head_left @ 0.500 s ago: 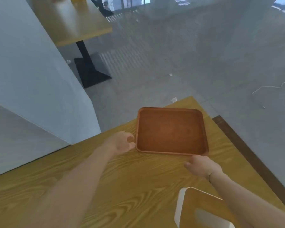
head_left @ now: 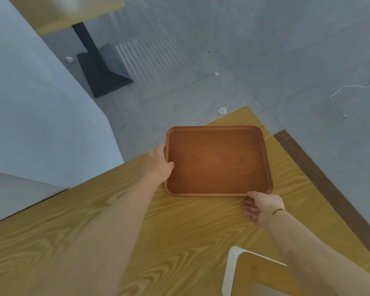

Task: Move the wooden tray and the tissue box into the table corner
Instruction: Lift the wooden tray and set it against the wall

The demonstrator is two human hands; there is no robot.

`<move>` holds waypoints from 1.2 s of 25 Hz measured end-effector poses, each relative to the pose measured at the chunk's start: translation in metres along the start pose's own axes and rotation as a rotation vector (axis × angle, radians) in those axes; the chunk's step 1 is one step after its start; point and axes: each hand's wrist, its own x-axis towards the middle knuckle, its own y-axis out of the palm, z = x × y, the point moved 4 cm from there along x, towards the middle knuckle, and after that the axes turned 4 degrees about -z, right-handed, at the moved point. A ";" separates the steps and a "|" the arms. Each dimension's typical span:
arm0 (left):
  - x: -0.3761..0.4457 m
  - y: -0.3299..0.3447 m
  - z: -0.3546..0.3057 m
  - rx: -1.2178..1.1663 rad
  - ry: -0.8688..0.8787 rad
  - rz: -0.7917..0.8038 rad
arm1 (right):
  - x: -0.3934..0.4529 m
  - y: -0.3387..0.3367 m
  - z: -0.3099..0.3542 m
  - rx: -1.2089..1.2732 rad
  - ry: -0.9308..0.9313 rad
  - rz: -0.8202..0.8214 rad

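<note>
Left hand [head_left: 158, 163] grips the left rim of the wooden tray [head_left: 218, 161], which overhangs the far corner of the table [head_left: 94, 231], right hand [head_left: 263, 207] at its near rim, grasp unclear, tissue box [head_left: 256, 274] nearer the person: a push outward could tip the tray off
</note>
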 end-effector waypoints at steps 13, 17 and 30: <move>-0.037 -0.012 0.020 -0.343 -0.227 -0.028 | -0.026 -0.006 0.020 0.002 -0.209 0.034; -0.072 -0.043 0.022 -0.430 -0.254 -0.083 | -0.062 -0.013 0.029 -0.011 -0.325 0.077; -0.267 -0.141 0.098 -0.646 -0.335 -0.503 | -0.183 0.013 -0.005 -0.214 -0.586 0.446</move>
